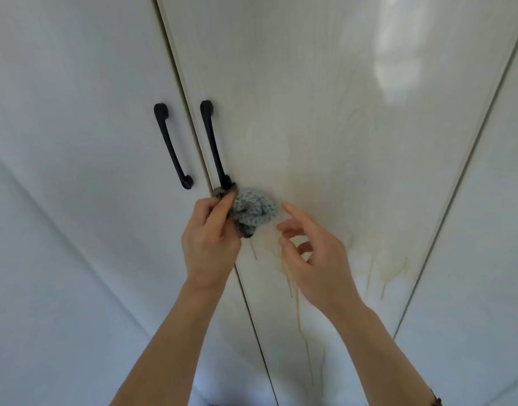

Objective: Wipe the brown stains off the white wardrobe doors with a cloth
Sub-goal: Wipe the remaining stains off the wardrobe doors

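So, head view: left hand [210, 238] pinched balled-up cloth [254, 209] against wardrobe door [325, 112], right under black handle [215, 148]. Right hand [307, 253] beside it, fingers loosely spread, empty. Worry was wadded cloth just smearing brown drips [292, 276], or snagging handle.

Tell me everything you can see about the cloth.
The grey-blue knitted cloth is bunched into a ball, paler in the middle, darker at its left and lower edges. It lies against the white wardrobe door, right below the right-hand black bar handle. The left hand pinches its left side; the right hand is beside it.
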`<act>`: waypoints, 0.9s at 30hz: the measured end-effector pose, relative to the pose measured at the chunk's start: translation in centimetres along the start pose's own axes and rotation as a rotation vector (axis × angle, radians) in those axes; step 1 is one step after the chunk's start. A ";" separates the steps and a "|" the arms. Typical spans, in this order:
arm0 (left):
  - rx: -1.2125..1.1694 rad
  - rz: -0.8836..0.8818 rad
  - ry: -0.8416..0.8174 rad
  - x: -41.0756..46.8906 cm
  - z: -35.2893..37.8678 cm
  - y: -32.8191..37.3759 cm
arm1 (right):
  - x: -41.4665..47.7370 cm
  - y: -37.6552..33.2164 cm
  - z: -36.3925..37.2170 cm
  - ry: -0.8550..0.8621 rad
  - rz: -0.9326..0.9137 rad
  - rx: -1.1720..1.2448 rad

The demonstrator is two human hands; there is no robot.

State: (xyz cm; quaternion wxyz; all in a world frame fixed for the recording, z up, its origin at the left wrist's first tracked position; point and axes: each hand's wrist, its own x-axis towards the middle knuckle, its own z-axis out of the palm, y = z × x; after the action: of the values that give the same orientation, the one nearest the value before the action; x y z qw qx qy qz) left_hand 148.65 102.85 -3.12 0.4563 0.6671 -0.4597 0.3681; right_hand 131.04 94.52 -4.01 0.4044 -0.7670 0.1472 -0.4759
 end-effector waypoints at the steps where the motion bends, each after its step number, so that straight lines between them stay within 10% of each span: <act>1: 0.014 0.031 0.043 0.8 0.1 -0.4 | 0.1 0.1 -1.5 0.104 -0.007 -0.037; 6: 0.001 0.212 0.012 -1.2 1.8 -0.5 | 2.4 0.8 -10.1 0.606 0.121 -0.166; 10: 0.078 0.223 -0.116 -3.7 2.1 0.5 | 1.3 1.7 -10.6 0.385 0.248 -0.275; 17: 0.128 0.014 0.157 0.0 0.9 -0.5 | -5.9 4.6 -4.7 0.043 0.385 -0.314; 22: 0.149 0.213 -0.153 -4.9 1.4 0.3 | -4.2 5.8 -8.7 0.412 0.361 -0.406; 27: 0.091 -0.025 0.073 -0.2 0.9 -0.6 | -3.2 6.8 -11.5 0.549 0.294 -0.615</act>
State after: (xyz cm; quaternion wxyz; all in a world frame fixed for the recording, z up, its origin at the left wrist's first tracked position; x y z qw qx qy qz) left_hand 149.22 102.16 -3.76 0.4463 0.6790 -0.4172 0.4071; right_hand 120.71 86.65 -8.58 0.1665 -0.6678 0.4917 -0.5334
